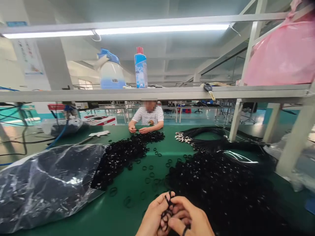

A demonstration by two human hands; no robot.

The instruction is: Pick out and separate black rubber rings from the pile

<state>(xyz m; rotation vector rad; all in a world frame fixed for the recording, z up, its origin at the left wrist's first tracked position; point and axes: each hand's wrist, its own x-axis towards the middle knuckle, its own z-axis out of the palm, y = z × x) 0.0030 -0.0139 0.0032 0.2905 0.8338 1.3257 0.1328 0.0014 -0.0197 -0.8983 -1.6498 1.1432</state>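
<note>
Low in the head view, my two hands meet over the green table (130,216). Several thin black rings (168,200) are in my left hand (153,214), with one pinched upright between thumb and finger. My right hand (193,214) is closed against the same rings, its fingertips touching the upright one; another black band shows near its lower edge. Fingers partly hide what lies between the palms. To the right spreads a large heap of black rings (221,190), and loose rings (147,180) lie scattered ahead of my hands.
A clear plastic bag (54,183) lies left, beside a second black heap (118,160). Bundled black cables (209,132) with pale ends rest at back right. Across the table sits a person (147,118), hands at the heap. A shelf (172,94) crosses overhead, with posts at right.
</note>
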